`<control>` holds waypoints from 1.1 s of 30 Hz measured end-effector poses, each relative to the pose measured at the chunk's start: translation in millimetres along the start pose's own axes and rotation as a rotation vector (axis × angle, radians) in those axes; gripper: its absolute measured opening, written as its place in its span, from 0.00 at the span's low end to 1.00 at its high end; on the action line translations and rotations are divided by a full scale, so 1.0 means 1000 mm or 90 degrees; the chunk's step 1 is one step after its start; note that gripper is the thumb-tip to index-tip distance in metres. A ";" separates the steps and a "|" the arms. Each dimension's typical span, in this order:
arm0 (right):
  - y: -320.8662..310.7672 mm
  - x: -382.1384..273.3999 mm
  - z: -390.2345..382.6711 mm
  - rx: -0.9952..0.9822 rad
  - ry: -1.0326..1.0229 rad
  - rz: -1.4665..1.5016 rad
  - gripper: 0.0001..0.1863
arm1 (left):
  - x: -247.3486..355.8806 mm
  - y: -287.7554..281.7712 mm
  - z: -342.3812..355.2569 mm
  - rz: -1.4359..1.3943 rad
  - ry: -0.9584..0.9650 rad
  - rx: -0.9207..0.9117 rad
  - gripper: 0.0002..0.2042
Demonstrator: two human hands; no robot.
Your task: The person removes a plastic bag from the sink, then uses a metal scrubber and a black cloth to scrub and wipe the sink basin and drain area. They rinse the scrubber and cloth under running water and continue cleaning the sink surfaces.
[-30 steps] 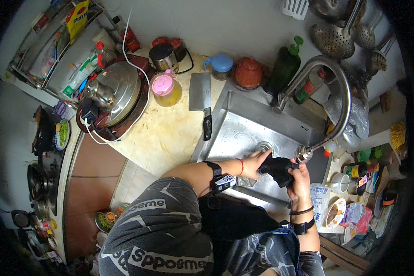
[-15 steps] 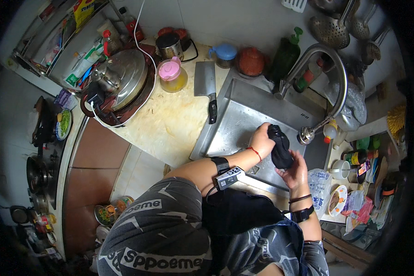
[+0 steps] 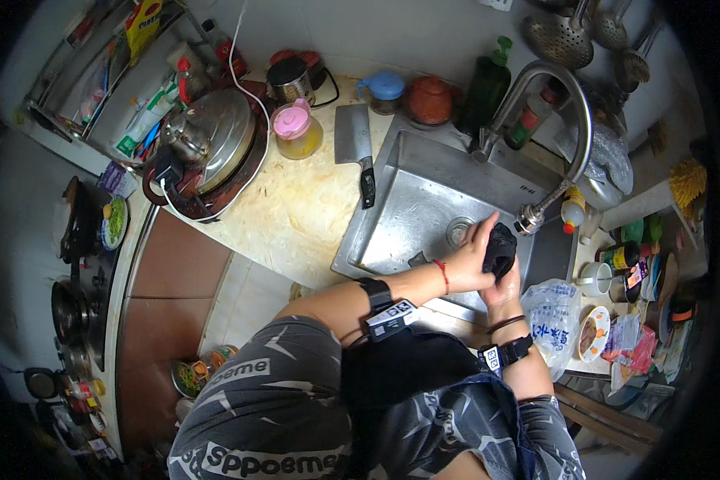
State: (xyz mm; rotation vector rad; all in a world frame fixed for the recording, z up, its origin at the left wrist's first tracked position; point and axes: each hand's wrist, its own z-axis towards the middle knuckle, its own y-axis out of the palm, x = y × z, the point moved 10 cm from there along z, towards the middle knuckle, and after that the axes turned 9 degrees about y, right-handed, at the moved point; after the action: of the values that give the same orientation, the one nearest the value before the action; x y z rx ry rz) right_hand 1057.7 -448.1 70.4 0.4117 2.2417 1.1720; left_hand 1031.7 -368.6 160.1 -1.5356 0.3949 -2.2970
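Observation:
Over the stainless steel sink (image 3: 400,212) I hold a dark, crumpled black bundle (image 3: 500,250); whether it is cloth or thin plastic I cannot tell. My left hand (image 3: 470,262) is pressed to its left side, fingers pointing up along it. From below and the right, my right hand (image 3: 504,286) cups it, its fingers partly hidden behind the bundle. The curved faucet (image 3: 586,144) has its head just right of and above my hands, and no water stream shows. Left of my hands, a small dark piece (image 3: 418,259) lies in the sink by the drain (image 3: 458,230).
A cleaver (image 3: 354,140) lies on the counter beside the sink's left rim. A pink-lidded jar (image 3: 296,132), a blue-lidded jar (image 3: 384,92) and a green pump bottle (image 3: 486,88) stand behind. To the right are a plastic bag (image 3: 550,324), a white mug (image 3: 594,278) and a bowl (image 3: 594,334).
The black bundle has gone from hanging long to being compact between my hands. My left hand has shifted lower and its fingers have straightened; the drain now shows.

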 end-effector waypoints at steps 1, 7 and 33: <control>-0.009 -0.004 -0.003 0.051 -0.009 0.013 0.19 | 0.007 -0.008 -0.003 0.090 0.062 -0.028 0.54; -0.002 0.010 -0.006 0.057 0.086 -0.135 0.17 | 0.023 -0.027 0.011 -0.090 0.239 0.021 0.50; 0.221 -0.021 -0.060 -0.182 -0.751 -1.349 0.15 | -0.033 0.013 0.017 -0.934 -0.623 -0.176 0.18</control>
State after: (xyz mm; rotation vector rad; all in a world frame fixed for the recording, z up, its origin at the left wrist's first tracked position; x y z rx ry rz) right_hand 1039.7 -371.9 286.7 -0.9745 0.4942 -0.1264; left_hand 1060.9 -366.9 133.9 -3.4986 -1.0372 -1.6331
